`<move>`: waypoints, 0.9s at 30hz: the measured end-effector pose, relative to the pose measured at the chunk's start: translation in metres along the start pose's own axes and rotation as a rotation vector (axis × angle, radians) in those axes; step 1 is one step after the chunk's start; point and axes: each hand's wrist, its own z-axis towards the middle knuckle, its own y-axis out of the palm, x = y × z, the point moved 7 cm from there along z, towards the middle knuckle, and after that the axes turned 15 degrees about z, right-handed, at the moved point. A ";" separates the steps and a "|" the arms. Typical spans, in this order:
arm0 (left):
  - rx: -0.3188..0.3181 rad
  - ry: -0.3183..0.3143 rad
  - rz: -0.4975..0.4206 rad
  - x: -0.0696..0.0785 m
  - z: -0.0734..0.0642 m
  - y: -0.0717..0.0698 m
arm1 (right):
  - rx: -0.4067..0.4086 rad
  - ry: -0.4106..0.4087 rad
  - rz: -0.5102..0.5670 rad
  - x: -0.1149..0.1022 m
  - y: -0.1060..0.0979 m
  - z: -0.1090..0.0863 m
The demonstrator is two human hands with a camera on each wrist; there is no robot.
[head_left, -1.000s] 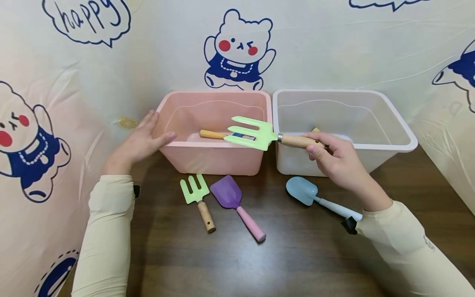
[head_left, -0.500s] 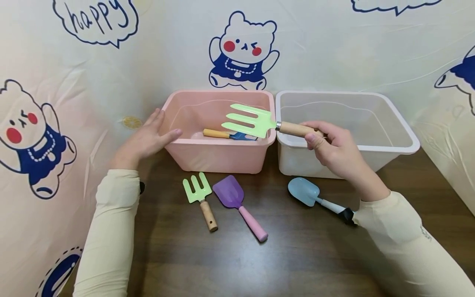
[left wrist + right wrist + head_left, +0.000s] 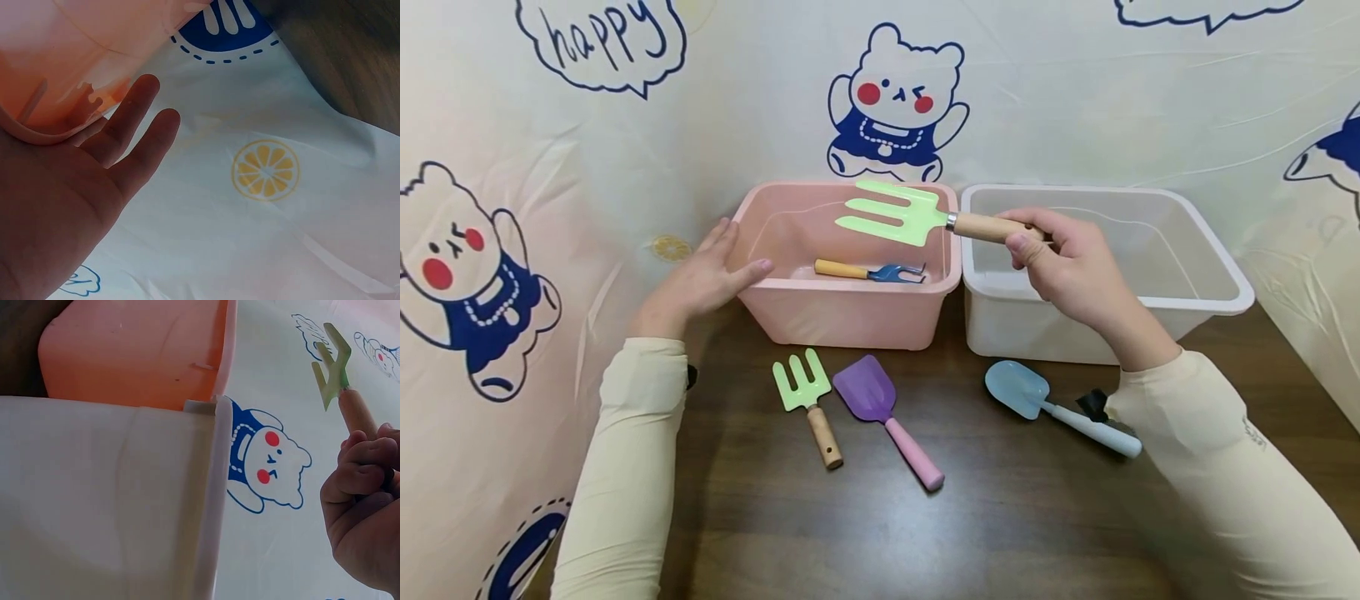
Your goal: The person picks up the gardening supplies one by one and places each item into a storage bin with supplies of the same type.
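Observation:
In the head view my right hand (image 3: 1071, 262) grips the wooden handle of a light green hand fork (image 3: 898, 215). Its tines point left and sit above the pink bin (image 3: 842, 315). From the right wrist, the same fork (image 3: 334, 369) stands out past the curled fingers. At the pink bin's left wall rests my left hand (image 3: 700, 279), thumb over the rim and fingers along the outside. The left wrist view shows those fingers (image 3: 147, 144) straight, beside the wall. Inside the bin lies a blue two-pronged tool (image 3: 895, 272) with a yellow handle.
A white bin (image 3: 1037, 329) stands directly right of the pink one. In front, on the brown table (image 3: 865, 550), lie a smaller green fork (image 3: 805, 392), a purple scoop with a pink handle (image 3: 868, 390) and a light blue trowel (image 3: 1018, 390). A printed cloth (image 3: 1060, 100) hangs behind.
My right hand has lifted the green fork higher and slightly left, uncovering the blue tool in the pink bin. The left hand keeps its place on the rim. The view has shifted slightly.

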 end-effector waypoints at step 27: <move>0.010 0.005 0.002 -0.002 -0.003 0.000 | -0.035 0.050 -0.188 0.007 0.029 0.075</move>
